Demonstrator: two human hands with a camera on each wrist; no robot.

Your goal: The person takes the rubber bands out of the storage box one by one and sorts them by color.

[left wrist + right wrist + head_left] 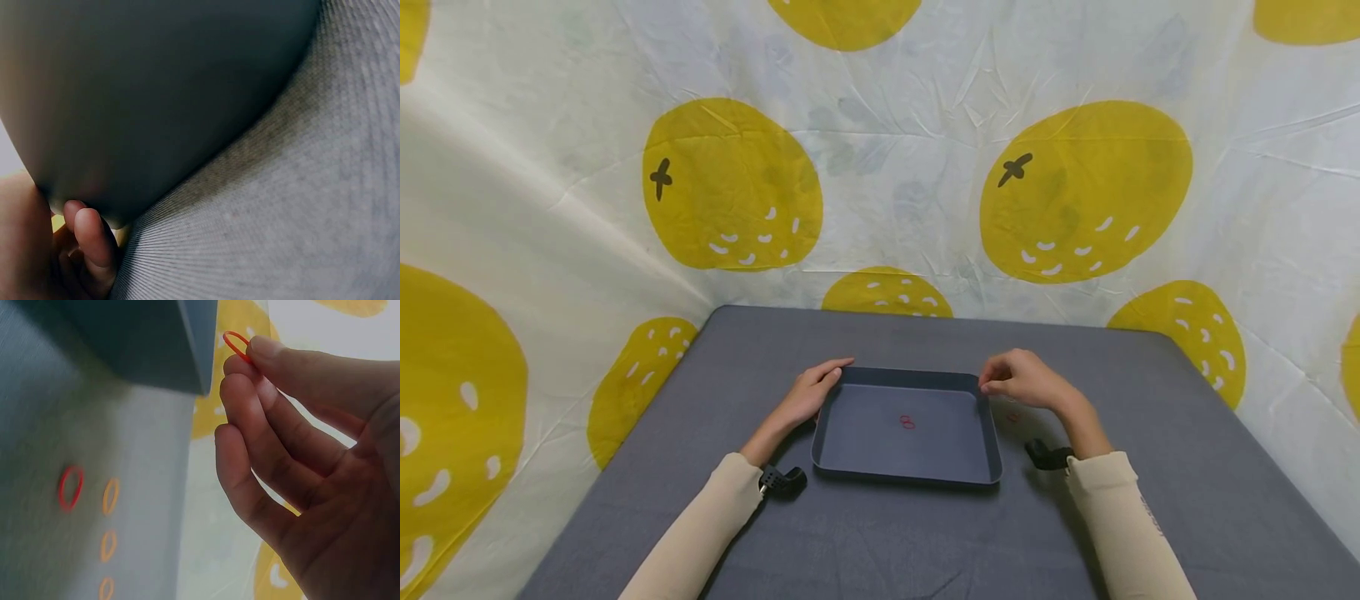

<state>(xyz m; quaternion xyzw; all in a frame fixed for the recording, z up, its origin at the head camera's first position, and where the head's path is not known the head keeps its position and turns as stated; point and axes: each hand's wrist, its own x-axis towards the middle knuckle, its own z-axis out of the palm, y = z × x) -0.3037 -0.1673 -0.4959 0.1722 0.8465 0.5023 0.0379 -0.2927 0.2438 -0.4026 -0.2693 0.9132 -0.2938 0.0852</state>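
Note:
My right hand (1022,379) pinches a small red rubber band (236,345) between thumb and index finger, over the tray's back right corner. The other fingers bend loosely below it. At the left side of the dark grey tray (827,433), my left hand (808,392) grips the wall near the back corner. In the left wrist view its fingertips (92,234) lie against the outer wall. Two red rubber bands (907,422) lie on the tray floor, side by side. Right of the tray, another red rubber band (70,487) rests on the grey cloth.
Three orange rubber bands (109,546) lie in a row beside the red one on the cloth. The grey cloth-covered table (910,542) carries the tray. A white curtain (902,217) with yellow fruit prints stands behind and at both sides.

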